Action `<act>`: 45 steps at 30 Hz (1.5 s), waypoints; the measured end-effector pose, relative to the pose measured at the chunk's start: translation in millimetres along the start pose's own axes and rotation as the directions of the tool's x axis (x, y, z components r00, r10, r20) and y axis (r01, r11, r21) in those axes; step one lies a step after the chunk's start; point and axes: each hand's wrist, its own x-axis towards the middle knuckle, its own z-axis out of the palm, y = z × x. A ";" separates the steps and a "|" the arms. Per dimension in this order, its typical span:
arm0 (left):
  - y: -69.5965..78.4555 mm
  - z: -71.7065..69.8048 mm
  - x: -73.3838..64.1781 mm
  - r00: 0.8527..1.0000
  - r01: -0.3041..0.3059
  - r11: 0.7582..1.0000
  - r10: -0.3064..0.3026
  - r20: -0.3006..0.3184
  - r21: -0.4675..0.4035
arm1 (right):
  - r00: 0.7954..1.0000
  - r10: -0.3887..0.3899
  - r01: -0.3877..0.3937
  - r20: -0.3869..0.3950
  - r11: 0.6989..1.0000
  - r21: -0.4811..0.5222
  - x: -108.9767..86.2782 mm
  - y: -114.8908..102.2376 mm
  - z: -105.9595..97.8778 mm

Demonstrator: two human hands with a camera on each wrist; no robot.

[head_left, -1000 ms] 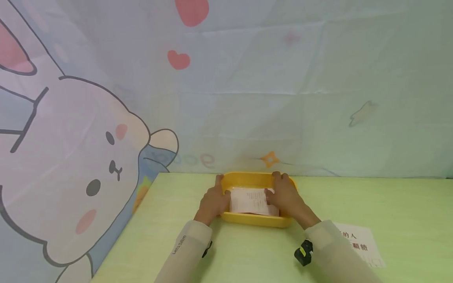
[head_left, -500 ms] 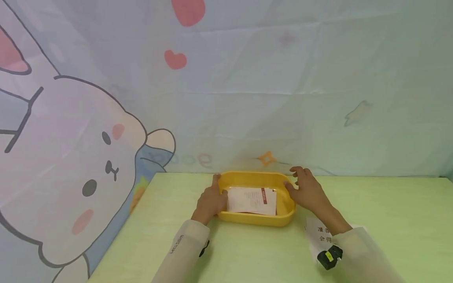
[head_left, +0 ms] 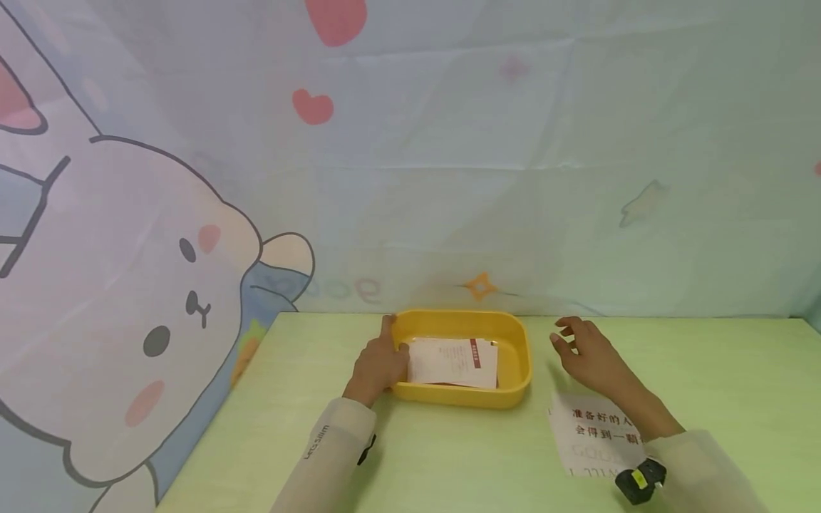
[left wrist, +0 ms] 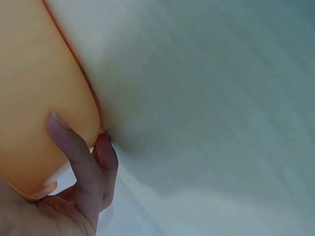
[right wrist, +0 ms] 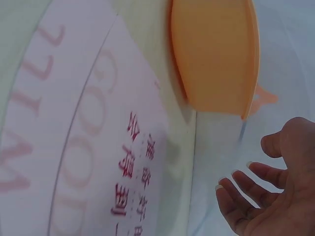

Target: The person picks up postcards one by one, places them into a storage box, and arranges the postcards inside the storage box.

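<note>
A yellow plastic tray (head_left: 462,395) stands near the table's back edge, with several white printed cards (head_left: 442,362) inside it, one bearing a dark red strip. My left hand (head_left: 378,367) holds the tray's left end, the thumb over the rim and the other fingers along the outside. The left wrist view shows this hand against the tray's wall (left wrist: 39,73). To the tray's right, apart from it, my right hand (head_left: 593,360) hovers over the table with loosely bent fingers and nothing in them. It appears with relaxed fingers in the right wrist view too.
A white paper sheet (head_left: 593,445) with dark red characters lies on the light green table (head_left: 462,456), partly hidden by the right forearm. Behind the table hangs a cloth backdrop (head_left: 436,171) with a cartoon rabbit. Each wrist wears a small black device (head_left: 641,481).
My right hand has let go of the tray's right end and moved away to the right, uncovering the cards' red strip and more of the printed sheet. The left hand keeps its hold.
</note>
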 end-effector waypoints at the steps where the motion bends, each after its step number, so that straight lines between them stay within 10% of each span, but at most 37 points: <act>1: 0.1 -0.4 0.4 1.000 0.004 1.000 -0.004 0.001 0.000 | 1.000 -0.004 0.005 0.004 1.000 -0.011 -0.9 2.3 -0.6; 22: -0.2 -5.8 -2.0 1.000 0.009 1.000 -0.009 0.015 -0.018 | 0.972 -0.003 0.039 0.237 0.989 -0.146 -33.8 26.8 -11.9; 45: 1.2 -4.4 -5.7 0.999 -0.002 1.000 0.003 0.041 -0.030 | 0.944 0.076 0.007 0.321 0.968 -0.251 -63.8 43.9 -33.2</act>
